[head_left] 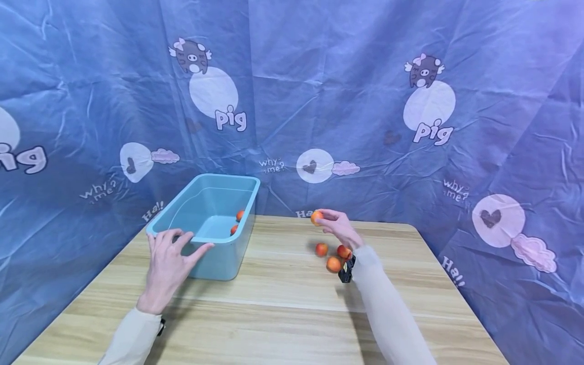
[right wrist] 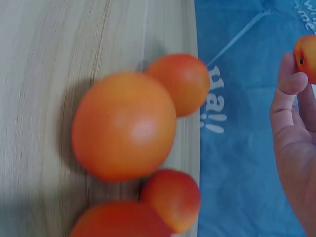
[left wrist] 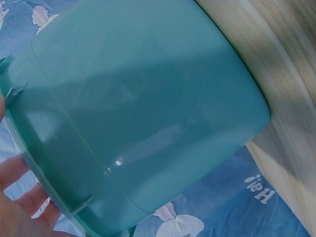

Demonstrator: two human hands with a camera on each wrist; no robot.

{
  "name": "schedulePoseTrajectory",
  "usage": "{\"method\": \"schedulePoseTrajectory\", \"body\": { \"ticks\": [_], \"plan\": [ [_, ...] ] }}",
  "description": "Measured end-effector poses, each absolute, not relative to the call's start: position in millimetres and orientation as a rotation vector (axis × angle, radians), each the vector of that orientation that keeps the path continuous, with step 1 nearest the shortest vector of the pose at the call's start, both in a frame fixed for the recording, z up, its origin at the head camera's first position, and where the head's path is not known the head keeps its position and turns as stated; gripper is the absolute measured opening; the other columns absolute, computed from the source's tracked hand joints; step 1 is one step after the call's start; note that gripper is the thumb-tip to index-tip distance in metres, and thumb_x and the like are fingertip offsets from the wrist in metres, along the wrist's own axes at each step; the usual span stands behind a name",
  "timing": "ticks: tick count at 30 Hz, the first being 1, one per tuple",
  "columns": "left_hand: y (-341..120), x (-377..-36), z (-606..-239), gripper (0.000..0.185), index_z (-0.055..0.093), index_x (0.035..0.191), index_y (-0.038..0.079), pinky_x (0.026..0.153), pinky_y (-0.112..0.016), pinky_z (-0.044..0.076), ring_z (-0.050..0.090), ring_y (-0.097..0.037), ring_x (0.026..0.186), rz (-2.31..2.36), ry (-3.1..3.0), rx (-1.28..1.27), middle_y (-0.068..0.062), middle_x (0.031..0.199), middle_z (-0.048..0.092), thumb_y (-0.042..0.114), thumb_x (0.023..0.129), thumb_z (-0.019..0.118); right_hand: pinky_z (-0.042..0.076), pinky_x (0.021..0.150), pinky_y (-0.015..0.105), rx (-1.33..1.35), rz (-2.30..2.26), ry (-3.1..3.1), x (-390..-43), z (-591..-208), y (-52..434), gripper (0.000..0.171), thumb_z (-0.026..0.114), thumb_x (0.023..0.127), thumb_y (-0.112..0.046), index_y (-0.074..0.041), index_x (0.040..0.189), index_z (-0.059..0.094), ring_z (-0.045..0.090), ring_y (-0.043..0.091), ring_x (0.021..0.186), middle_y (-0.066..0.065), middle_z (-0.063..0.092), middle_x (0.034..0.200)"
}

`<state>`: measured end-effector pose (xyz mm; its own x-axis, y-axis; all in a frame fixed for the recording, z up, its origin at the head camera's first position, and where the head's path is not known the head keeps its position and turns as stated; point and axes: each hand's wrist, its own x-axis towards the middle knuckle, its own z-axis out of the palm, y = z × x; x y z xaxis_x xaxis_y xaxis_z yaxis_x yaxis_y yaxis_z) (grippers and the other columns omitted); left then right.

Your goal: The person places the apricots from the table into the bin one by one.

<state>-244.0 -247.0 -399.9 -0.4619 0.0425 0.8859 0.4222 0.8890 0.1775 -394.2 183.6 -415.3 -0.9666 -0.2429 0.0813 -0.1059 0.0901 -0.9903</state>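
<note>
My right hand (head_left: 325, 219) is raised above the table and pinches a small orange-red fruit (head_left: 316, 217) at its fingertips; the right wrist view shows that fruit (right wrist: 306, 57) at the top right beside a finger (right wrist: 289, 86). Below the hand, three more fruits (head_left: 333, 264) lie together on the wooden table (head_left: 283, 309), seen large as a cluster (right wrist: 123, 126) by the wrist camera. My left hand (head_left: 173, 243) rests with fairly straight fingers on the near rim of a teal plastic bin (head_left: 207, 203). Two fruits (head_left: 240, 215) lie inside it.
A blue printed cloth (head_left: 347, 101) hangs behind and to both sides of the table. The bin's outer wall (left wrist: 138, 108) fills the left wrist view, with the table edge (left wrist: 281, 128) beside it. A black wrist device (head_left: 345, 271) sits on my right sleeve.
</note>
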Motion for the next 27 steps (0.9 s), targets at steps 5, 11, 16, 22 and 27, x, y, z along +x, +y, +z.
{"method": "schedulePoseTrajectory", "body": {
  "ticks": [5, 11, 16, 22, 27],
  "plan": [
    [-249, -246, -399, 0.07, 0.072, 0.091, 0.003, 0.102, -0.078, 0.019, 0.052, -0.042, 0.09, -0.462, -2.018, -0.341, -0.022, 0.092, 0.061, 0.072, 0.076, 0.066, 0.044, 0.103, 0.052, -0.394, -2.017, 2.237, -398, -414, 170, 0.048, 0.074, 0.089, -0.024, -0.007, 0.132, 0.06, 0.063, 0.015, 0.109, 0.003, 0.067, 0.124],
    [-251, -247, -399, 0.051, 0.072, 0.092, 0.003, 0.102, -0.08, 0.016, 0.052, -0.043, 0.09, -0.46, -2.022, -0.359, -0.022, 0.092, 0.061, 0.041, 0.06, 0.088, 0.05, 0.093, 0.039, -0.422, -2.039, 2.201, -401, -411, 154, 0.044, 0.072, 0.09, -0.019, -0.006, 0.131, 0.061, 0.065, 0.015, 0.104, 0.002, 0.07, 0.116],
    [-252, -247, -398, 0.052, 0.072, 0.091, 0.004, 0.101, -0.081, 0.017, 0.052, -0.043, 0.09, -0.445, -2.019, -0.362, -0.021, 0.091, 0.061, 0.041, 0.059, 0.088, 0.053, 0.088, 0.034, -0.425, -2.073, 2.161, -403, -406, 139, 0.045, 0.071, 0.089, -0.013, -0.004, 0.132, 0.06, 0.067, 0.013, 0.097, 0.003, 0.07, 0.113],
    [-252, -248, -397, 0.056, 0.072, 0.091, 0.003, 0.1, -0.082, 0.016, 0.052, -0.043, 0.09, -0.433, -2.021, -0.36, -0.022, 0.09, 0.061, 0.049, 0.063, 0.085, 0.049, 0.098, 0.05, -0.476, -2.093, 2.13, -402, -402, 124, 0.044, 0.072, 0.089, -0.011, -0.002, 0.13, 0.061, 0.068, 0.013, 0.094, 0.003, 0.071, 0.109],
    [-252, -248, -399, 0.069, 0.072, 0.093, 0.002, 0.1, -0.082, 0.016, 0.052, -0.044, 0.091, -0.445, -2.02, -0.355, -0.022, 0.091, 0.062, 0.068, 0.077, 0.067, 0.043, 0.101, 0.058, -0.512, -2.057, 2.147, -402, -400, 115, 0.043, 0.075, 0.087, -0.015, -0.005, 0.127, 0.064, 0.068, 0.018, 0.097, 0.003, 0.071, 0.108]
  ]
}}
